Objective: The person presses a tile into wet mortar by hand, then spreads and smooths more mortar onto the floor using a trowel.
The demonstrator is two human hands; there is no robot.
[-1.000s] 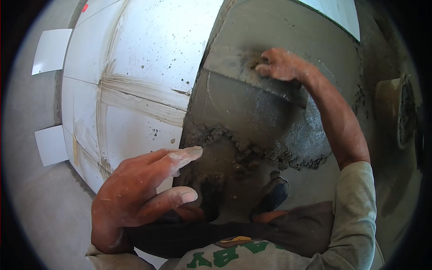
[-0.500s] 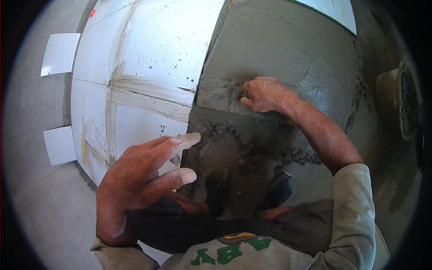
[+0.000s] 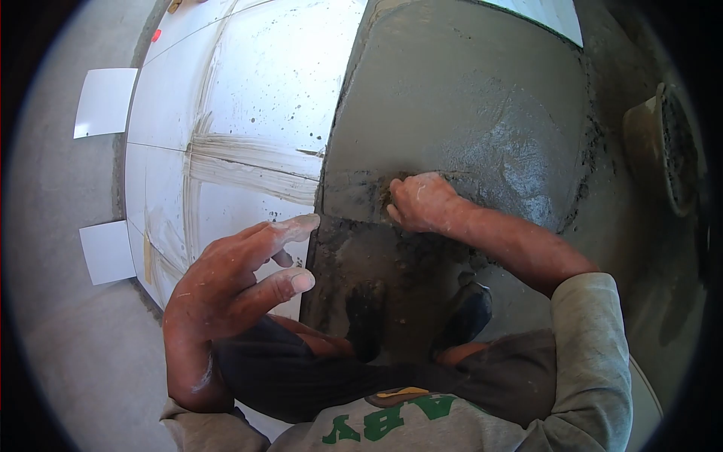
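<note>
My right hand (image 3: 423, 202) is closed around the handle of a trowel, which it mostly hides. The mortar-coated blade of the trowel (image 3: 348, 197) lies flat on wet grey mortar (image 3: 429, 83), its left end close to the tile edge. Bare of any tool, my left hand (image 3: 233, 282) hovers over the white floor tiles (image 3: 275, 98), fingers and thumb apart. Its fingertips reach the border between tiles and mortar. Rougher, clumpy mortar (image 3: 339, 248) lies between the trowel and my feet.
A bucket (image 3: 644, 143) with dark contents lies at the right. Two small white tiles (image 3: 105, 102) rest along the left border. Another white tile (image 3: 546, 16) borders the mortar at the far end. My dark shoes (image 3: 463, 316) stand in the near mortar area.
My right hand and the trowel have come nearer to me and slightly left, with smoother mortar behind them. My left hand has shifted slightly left, still open.
</note>
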